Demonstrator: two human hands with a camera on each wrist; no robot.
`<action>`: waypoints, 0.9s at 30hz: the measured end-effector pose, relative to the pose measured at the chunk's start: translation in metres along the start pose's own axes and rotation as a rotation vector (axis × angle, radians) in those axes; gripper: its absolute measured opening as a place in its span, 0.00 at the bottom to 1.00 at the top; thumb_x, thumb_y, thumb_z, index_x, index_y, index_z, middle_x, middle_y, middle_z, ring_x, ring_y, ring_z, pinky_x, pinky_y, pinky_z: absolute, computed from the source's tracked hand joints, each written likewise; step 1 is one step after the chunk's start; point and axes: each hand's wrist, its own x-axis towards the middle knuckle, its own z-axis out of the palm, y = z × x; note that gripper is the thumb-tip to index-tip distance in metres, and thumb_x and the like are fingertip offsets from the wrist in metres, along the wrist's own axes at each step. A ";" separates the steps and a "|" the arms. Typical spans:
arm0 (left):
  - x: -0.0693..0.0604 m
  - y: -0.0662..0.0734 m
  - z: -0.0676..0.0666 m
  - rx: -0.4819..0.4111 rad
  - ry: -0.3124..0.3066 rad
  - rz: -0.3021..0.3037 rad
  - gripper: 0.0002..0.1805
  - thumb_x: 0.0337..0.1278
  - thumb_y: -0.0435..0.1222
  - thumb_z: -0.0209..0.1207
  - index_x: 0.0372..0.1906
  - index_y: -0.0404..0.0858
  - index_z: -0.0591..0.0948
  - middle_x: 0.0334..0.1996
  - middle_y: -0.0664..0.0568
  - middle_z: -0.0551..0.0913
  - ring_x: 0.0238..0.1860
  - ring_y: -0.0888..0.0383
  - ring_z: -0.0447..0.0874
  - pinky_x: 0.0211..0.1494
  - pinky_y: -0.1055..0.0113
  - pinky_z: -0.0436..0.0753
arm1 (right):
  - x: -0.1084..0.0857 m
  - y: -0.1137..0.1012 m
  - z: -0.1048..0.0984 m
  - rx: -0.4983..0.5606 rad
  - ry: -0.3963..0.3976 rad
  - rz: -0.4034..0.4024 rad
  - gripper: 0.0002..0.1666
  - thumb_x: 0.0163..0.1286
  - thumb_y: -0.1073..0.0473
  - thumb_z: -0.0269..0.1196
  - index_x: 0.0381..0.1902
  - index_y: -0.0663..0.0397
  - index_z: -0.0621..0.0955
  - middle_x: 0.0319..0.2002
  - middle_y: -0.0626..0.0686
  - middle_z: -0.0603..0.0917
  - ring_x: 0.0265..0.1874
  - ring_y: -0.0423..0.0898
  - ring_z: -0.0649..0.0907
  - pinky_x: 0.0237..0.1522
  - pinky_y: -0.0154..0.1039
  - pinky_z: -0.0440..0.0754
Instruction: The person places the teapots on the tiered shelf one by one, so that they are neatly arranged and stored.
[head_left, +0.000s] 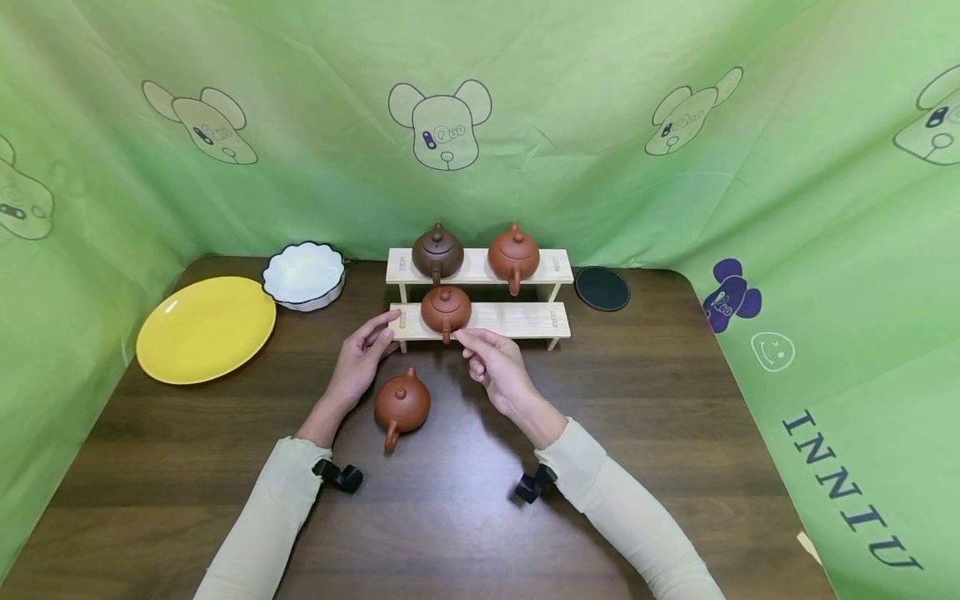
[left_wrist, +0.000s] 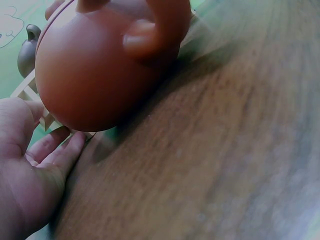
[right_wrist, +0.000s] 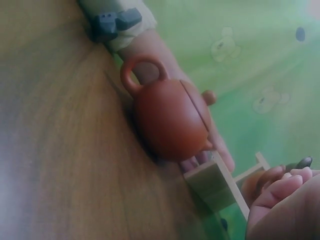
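Observation:
A reddish-brown clay teapot (head_left: 446,309) stands on the lower step of a two-tier wooden stand (head_left: 517,320), its handle toward the front. My right hand (head_left: 497,364) pinches that handle with thumb and forefinger. At the left end of the lower step, my left hand (head_left: 362,360) holds the board's end between thumb and fingers. Another reddish teapot (head_left: 402,403) sits on the table between my forearms, spout toward the stand; it looms large in the left wrist view. On the upper step are a dark brown teapot (head_left: 438,253) and an orange-brown teapot (head_left: 514,253).
Left of the stand are a white scalloped dish (head_left: 304,275) and a yellow oval plate (head_left: 206,331). A dark round coaster (head_left: 603,288) lies to its right. Green printed cloth (head_left: 570,125) hangs around the brown wooden table (head_left: 465,542).

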 end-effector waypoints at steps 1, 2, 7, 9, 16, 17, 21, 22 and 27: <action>0.000 -0.001 0.000 0.000 -0.002 0.001 0.23 0.90 0.31 0.52 0.79 0.29 0.75 0.75 0.32 0.77 0.61 0.70 0.84 0.68 0.71 0.87 | -0.001 0.000 0.000 0.001 -0.004 -0.004 0.14 0.81 0.67 0.66 0.34 0.47 0.89 0.22 0.43 0.80 0.15 0.32 0.68 0.17 0.23 0.62; 0.001 -0.001 0.000 -0.003 -0.005 0.002 0.23 0.90 0.31 0.52 0.80 0.29 0.75 0.75 0.32 0.77 0.61 0.70 0.84 0.68 0.71 0.87 | -0.003 0.000 -0.001 0.004 -0.007 -0.006 0.14 0.81 0.67 0.66 0.34 0.47 0.89 0.22 0.43 0.80 0.15 0.32 0.68 0.17 0.23 0.62; 0.002 0.000 0.001 -0.010 -0.008 0.006 0.23 0.90 0.31 0.52 0.79 0.30 0.75 0.75 0.32 0.77 0.61 0.70 0.84 0.67 0.71 0.87 | -0.014 0.003 -0.001 0.006 -0.029 -0.018 0.15 0.81 0.68 0.65 0.33 0.47 0.88 0.21 0.43 0.79 0.14 0.32 0.68 0.16 0.23 0.62; 0.002 0.001 0.001 -0.012 -0.006 0.007 0.23 0.90 0.31 0.52 0.79 0.30 0.75 0.75 0.31 0.77 0.61 0.70 0.84 0.67 0.71 0.87 | -0.018 0.004 0.000 0.001 -0.038 -0.019 0.15 0.81 0.68 0.65 0.33 0.47 0.89 0.22 0.43 0.79 0.14 0.32 0.68 0.16 0.23 0.62; 0.002 0.001 -0.001 -0.015 -0.006 -0.004 0.24 0.90 0.31 0.52 0.80 0.29 0.74 0.78 0.34 0.75 0.61 0.70 0.84 0.68 0.71 0.87 | -0.031 0.010 0.003 -0.018 -0.068 -0.014 0.14 0.81 0.67 0.66 0.34 0.47 0.90 0.22 0.44 0.79 0.14 0.32 0.68 0.16 0.24 0.62; 0.002 0.002 -0.001 -0.016 -0.006 -0.005 0.24 0.90 0.31 0.52 0.80 0.29 0.74 0.78 0.35 0.75 0.61 0.70 0.84 0.69 0.70 0.87 | -0.033 0.010 0.003 -0.024 -0.072 -0.013 0.14 0.81 0.67 0.66 0.35 0.48 0.90 0.22 0.44 0.79 0.14 0.32 0.68 0.16 0.24 0.62; 0.000 0.002 0.000 -0.010 -0.002 -0.012 0.24 0.90 0.31 0.52 0.80 0.30 0.75 0.77 0.35 0.76 0.61 0.70 0.84 0.69 0.69 0.87 | -0.041 0.014 0.002 -0.043 -0.084 -0.001 0.13 0.81 0.67 0.66 0.35 0.47 0.90 0.23 0.44 0.79 0.14 0.32 0.68 0.17 0.24 0.62; 0.000 0.002 0.000 -0.008 -0.002 -0.013 0.24 0.90 0.31 0.52 0.80 0.31 0.75 0.77 0.35 0.76 0.61 0.70 0.84 0.69 0.69 0.87 | -0.043 0.014 0.002 -0.044 -0.088 0.004 0.13 0.80 0.67 0.66 0.35 0.47 0.90 0.23 0.44 0.79 0.14 0.32 0.68 0.17 0.24 0.62; -0.002 0.001 0.000 -0.009 0.000 -0.015 0.23 0.90 0.31 0.53 0.80 0.30 0.75 0.78 0.36 0.76 0.61 0.70 0.84 0.68 0.70 0.87 | -0.051 0.020 0.000 -0.054 -0.109 0.027 0.11 0.81 0.66 0.66 0.36 0.47 0.89 0.23 0.44 0.79 0.14 0.32 0.68 0.17 0.24 0.63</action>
